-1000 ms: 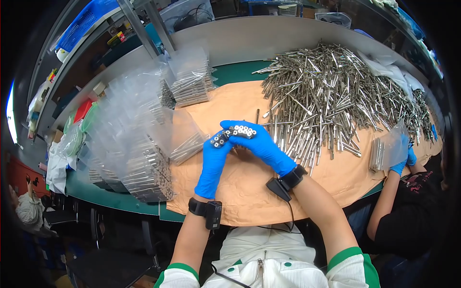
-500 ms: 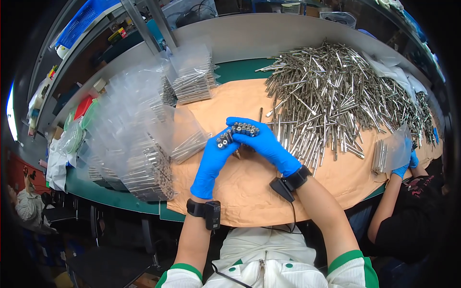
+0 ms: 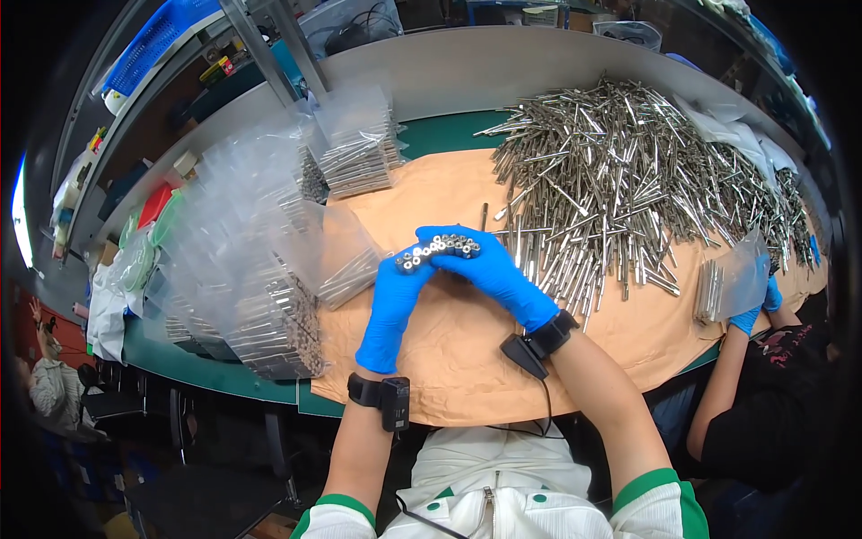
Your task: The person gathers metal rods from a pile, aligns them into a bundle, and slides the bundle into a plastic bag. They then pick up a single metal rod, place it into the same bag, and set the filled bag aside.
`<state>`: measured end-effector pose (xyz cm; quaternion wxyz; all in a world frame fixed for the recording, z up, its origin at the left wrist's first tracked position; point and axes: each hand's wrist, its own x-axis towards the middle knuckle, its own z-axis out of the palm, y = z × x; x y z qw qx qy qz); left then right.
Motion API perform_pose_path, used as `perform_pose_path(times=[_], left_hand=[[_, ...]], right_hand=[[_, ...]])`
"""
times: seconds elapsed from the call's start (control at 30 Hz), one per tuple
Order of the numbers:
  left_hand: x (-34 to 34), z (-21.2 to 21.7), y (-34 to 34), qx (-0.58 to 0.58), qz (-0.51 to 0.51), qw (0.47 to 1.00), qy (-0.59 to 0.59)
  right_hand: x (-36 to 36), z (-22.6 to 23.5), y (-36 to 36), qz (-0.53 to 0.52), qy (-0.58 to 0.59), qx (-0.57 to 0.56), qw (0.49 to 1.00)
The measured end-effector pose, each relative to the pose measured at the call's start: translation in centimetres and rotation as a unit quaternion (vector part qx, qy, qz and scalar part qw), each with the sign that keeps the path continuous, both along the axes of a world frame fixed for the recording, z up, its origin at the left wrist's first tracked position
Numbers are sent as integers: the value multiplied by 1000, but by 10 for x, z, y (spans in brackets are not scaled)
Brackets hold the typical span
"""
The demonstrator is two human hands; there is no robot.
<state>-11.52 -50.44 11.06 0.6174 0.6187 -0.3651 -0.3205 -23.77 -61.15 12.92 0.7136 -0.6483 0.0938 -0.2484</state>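
Observation:
Both my hands, in blue gloves, are together over the brown paper in the middle of the table. My left hand (image 3: 395, 294) is closed around the left end of a bundle of metal rods (image 3: 453, 245). My right hand (image 3: 493, 271) grips the right part of the same bundle, with fingers behind it and thumb in front. The rods' round, hollow ends face up in a curved, close-packed row; their shafts are hidden below my hands. A single dark rod (image 3: 484, 216) lies on the paper just beyond my right hand.
A large heap of loose metal rods (image 3: 611, 180) covers the right side. Clear bags of rods (image 3: 256, 296) stand at left, another bag (image 3: 359, 148) behind. Brown paper (image 3: 449, 377) spreads over the green table. At right, a co-worker's gloved hand (image 3: 747, 319) is beside a bag of rods (image 3: 732, 286).
The rod ends, split into two clusters before, now sit together in one continuous row. My hands have shifted slightly and tilted the ends more toward view.

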Motion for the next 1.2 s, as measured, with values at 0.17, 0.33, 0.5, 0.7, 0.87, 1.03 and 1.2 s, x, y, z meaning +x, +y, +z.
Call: perform_pose_path(times=[0.17,0.33,0.5,0.7,0.87,1.03,1.2], left_hand=[[-8,-5,6,-36,17,999,15],[3,-15,1,-34,-8,997,73],[13,-11,3,-2,-66,996,66],[2,-15,5,2,-33,999,22],[-4,-17,5,-20,-6,999,42],[-1,-13,4,16,-23,998,59],[-5,2,5,-28,-61,996,62]], right_hand=[[-5,3,9,1,-32,28,999],[-2,0,1,19,-19,30,999],[-2,-2,-5,56,2,28,998],[-5,1,3,46,5,-1,999],[-6,8,7,42,-21,69,997],[-6,3,2,52,8,47,997],[-4,3,4,56,-22,13,998]])
